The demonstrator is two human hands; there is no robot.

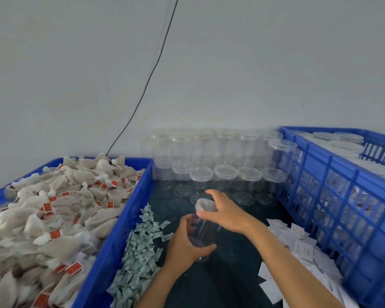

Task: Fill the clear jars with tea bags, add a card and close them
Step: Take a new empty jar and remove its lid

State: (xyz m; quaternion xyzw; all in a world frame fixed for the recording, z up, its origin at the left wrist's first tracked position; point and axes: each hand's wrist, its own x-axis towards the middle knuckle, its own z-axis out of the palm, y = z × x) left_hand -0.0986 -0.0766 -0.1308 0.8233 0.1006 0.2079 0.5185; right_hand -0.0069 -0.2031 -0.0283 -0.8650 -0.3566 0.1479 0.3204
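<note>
An empty clear jar (203, 227) is tilted above the dark table in the middle. My left hand (188, 238) grips its lower body. My right hand (226, 213) grips the clear lid (203, 205) at its top. Tea bags (45, 214) with red tags are heaped in the blue tray (120, 221) on the left. White cards (298, 247) lie scattered on the right of the table.
Several empty lidded jars (225, 172) stand stacked against the back wall. A blue crate (342, 196) on the right holds more jars. Small grey-green sachets (142, 247) lie piled beside the tray. A black cable (151, 74) runs down the wall.
</note>
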